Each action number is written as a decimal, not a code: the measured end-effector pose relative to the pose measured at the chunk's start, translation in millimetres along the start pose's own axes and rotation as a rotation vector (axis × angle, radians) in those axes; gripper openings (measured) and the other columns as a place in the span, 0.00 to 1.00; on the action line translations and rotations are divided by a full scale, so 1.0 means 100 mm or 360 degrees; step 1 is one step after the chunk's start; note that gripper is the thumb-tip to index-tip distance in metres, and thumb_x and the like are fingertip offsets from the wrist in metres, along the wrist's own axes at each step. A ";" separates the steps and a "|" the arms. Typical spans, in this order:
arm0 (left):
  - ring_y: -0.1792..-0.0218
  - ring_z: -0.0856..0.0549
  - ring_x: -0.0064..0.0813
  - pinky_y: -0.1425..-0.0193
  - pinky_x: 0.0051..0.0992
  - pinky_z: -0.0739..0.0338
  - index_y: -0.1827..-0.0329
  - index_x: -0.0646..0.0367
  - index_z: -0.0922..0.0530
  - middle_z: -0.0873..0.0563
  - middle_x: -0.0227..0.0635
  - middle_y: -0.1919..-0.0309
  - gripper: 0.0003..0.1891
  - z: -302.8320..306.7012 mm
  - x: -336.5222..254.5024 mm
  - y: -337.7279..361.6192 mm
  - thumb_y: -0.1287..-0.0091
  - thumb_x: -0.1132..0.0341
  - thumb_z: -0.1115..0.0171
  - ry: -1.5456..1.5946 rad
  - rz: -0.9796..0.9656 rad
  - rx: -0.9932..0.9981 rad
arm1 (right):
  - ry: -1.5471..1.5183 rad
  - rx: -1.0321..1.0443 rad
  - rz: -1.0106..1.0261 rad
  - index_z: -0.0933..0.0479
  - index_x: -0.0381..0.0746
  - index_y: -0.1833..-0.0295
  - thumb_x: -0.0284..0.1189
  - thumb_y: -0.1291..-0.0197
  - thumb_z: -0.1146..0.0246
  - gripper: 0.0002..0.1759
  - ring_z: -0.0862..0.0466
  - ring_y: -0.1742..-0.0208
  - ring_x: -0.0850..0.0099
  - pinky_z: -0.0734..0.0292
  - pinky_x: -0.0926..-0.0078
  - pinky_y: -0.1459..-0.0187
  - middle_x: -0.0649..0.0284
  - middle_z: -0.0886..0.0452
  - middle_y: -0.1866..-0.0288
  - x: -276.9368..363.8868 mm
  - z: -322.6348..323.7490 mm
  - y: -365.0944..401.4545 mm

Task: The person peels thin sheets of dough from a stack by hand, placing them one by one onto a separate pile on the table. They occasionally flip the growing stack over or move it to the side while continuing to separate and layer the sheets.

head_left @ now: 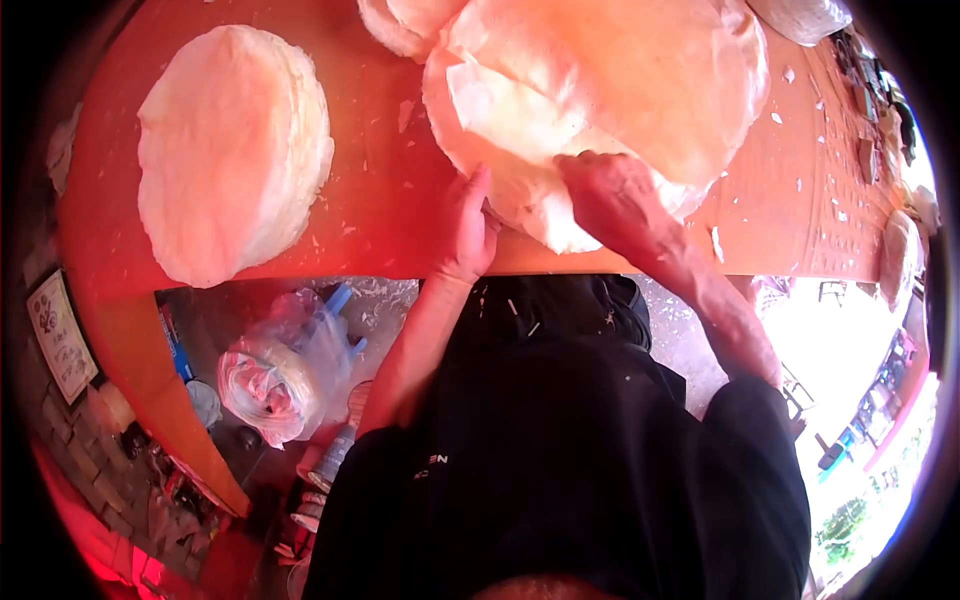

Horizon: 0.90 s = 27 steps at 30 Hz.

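A large round stack of thin, pale sheets (610, 70) lies on the orange table (380, 215), with a folded-back flap on its near left part. At the stack's lower left edge is my left hand (470, 225), thumb pointing up along the rim and the other fingers curled, partly hidden under the edge. My right hand (608, 190) is closed over the near part of the stack, its fingers pinched at the sheet; what exactly they grip is too small to make out.
Another stack of round sheets (225, 155) lies at the table's left. More sheets (400, 22) are at the top. Thin scraps dot the table's right side. A clear plastic bag (275, 380) sits below the table, and a framed paper (62, 335) stands far left.
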<state>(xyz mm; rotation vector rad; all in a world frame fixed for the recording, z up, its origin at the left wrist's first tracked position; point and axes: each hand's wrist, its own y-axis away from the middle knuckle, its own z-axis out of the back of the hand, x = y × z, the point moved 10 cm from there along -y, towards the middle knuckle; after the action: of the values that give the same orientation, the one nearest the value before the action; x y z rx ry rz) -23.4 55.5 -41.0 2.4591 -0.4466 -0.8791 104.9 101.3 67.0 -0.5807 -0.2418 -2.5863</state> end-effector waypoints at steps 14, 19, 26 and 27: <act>0.48 0.18 0.28 0.45 0.28 0.23 0.39 0.65 0.28 0.19 0.38 0.48 0.17 -0.25 -0.09 0.09 0.29 0.71 0.46 -0.0239 -0.0099 -0.0073 | -0.0241 -0.0097 0.0129 0.28 0.33 0.40 0.37 0.48 0.32 0.31 0.20 0.58 0.52 0.21 0.58 0.64 0.49 0.22 0.54 0.43 0.10 0.21; 0.60 0.15 0.25 0.59 0.26 0.18 0.47 0.61 0.25 0.16 0.36 0.58 0.10 -0.56 -0.14 0.10 0.30 0.71 0.45 -0.0066 -0.0048 -0.0005 | -0.0002 0.0013 -0.0155 0.27 0.33 0.44 0.28 0.50 0.34 0.26 0.19 0.55 0.51 0.22 0.56 0.61 0.48 0.21 0.55 0.22 0.17 0.18; 0.56 0.15 0.33 0.52 0.36 0.18 0.41 0.65 0.28 0.17 0.42 0.55 0.20 -1.36 -0.36 -0.24 0.27 0.58 0.43 -0.0117 -0.0134 0.0367 | 0.0230 -0.0180 0.0384 0.21 0.40 0.71 0.23 0.55 0.39 0.03 0.16 0.72 0.57 0.21 0.60 0.70 0.54 0.18 0.74 -0.19 1.08 -0.39; 0.54 0.15 0.37 0.49 0.36 0.18 0.40 0.66 0.29 0.17 0.45 0.53 0.21 -1.41 -0.37 -0.30 0.26 0.57 0.45 -0.0191 -0.0173 0.0377 | -0.0056 -0.0200 0.0359 0.21 0.39 0.69 0.22 0.54 0.40 0.04 0.16 0.70 0.58 0.21 0.62 0.69 0.53 0.18 0.73 -0.28 1.38 -0.45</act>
<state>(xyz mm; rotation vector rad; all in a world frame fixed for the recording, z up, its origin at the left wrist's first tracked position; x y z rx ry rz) 46.2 143.9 56.7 2.6764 -0.4874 -1.0777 154.8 189.4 175.2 -0.6589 -0.0230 -2.3862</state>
